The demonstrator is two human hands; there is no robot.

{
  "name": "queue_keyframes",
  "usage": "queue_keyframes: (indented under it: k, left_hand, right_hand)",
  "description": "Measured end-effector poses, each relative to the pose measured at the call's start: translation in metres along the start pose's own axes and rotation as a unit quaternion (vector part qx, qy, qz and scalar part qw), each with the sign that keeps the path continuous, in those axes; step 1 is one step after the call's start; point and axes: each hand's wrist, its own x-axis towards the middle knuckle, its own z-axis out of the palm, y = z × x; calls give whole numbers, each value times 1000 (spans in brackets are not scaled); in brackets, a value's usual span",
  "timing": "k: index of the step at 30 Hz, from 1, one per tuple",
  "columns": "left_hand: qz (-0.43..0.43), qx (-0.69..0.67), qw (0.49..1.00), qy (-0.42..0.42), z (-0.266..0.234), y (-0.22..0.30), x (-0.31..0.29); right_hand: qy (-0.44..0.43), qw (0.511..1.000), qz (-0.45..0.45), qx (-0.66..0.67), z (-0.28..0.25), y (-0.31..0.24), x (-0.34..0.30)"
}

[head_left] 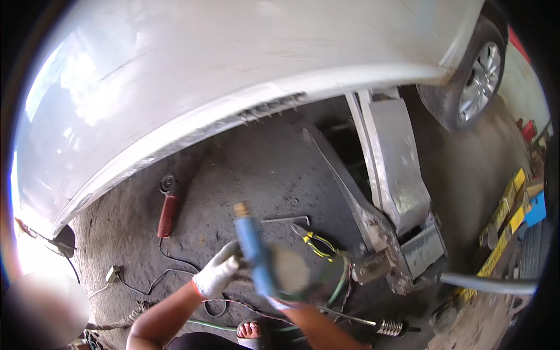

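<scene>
A blue tool with a brass-coloured tip [251, 248], blurred by motion, stands tilted in front of me. My right hand [287, 274], a smeared pale gloved shape, is closed around its lower part, with most fingers hidden. Just left of the tool is my left hand [217, 273] in a white glove with a reddish cuff. Its fingers are curled, their tips partly hidden, and what they hold does not show. Beyond the hands lie an L-shaped hex key [286, 219] and yellow-and-black pliers [318, 242]. A red angle grinder [169, 214] rests farther left on the floor.
Above stretches a white car [233, 52], its lower sill carrying a row of metal tabs [271, 108]. A large jack-like metal frame [399, 163] stands at right. Cables, a green hose [341, 283] and a spring-fitted rod [389, 326] cross the floor near my sandalled foot [249, 331].
</scene>
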Motion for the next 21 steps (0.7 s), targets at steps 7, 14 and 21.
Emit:
queue_keyframes:
  k: [7,14,21]
  left_hand:
    - [-54,-212,933,284,-105,-116,-42]
    - [-229,-167,931,229,-204,-182,-100]
    - [-266,507,794,201,-135,-89,-93]
  right_hand:
    - [-501,865,7,-35,-30,-19,-23]
    - [-230,899,60,-367,5,166,25]
    - [-255,882,128,-374,27,189,43]
